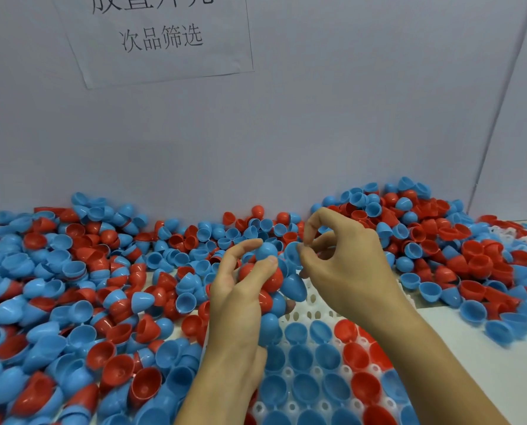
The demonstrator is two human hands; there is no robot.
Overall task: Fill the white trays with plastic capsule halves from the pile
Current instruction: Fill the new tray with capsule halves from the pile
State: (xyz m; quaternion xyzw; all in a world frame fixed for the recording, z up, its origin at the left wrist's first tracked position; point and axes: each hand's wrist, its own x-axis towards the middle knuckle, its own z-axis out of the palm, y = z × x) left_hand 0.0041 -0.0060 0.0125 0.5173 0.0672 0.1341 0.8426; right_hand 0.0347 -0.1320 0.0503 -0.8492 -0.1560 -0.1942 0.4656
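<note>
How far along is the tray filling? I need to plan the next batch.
Done: the near rows of the white tray already hold blue and red halves. In hand: the left hand holds a bunch of halves, and the right hand pinches a blue half above the tray. Left: the tray's far sockets are empty, and a big pile remains around it.
</note>
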